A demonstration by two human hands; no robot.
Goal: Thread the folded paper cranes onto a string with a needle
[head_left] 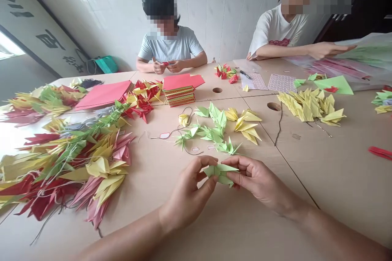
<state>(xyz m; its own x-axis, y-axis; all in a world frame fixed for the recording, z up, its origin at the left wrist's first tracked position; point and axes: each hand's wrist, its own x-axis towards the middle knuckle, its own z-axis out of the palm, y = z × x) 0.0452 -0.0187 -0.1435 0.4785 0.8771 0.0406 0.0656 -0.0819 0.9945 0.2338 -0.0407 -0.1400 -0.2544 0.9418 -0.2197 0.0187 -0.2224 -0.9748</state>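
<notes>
A light green folded paper piece (222, 173) is held between my two hands, low in the middle of the view. My left hand (192, 189) pinches its left side with thumb and fingers. On the other side my right hand (260, 181) grips the right edge, its fingers bent behind the paper. Just beyond lie several green folded papers (214, 128) and yellow ones (246, 124). A dark string (180, 132) runs beside them, with small paper labels (164, 135) near it.
Strung folded papers (76, 155) cover the left side. Red sheets (104, 94) and a paper stack (180, 96) stand further back. Yellow folded papers (309, 106) and red scissors (379, 153) lie right. Two people (168, 45) sit across the table (260, 228).
</notes>
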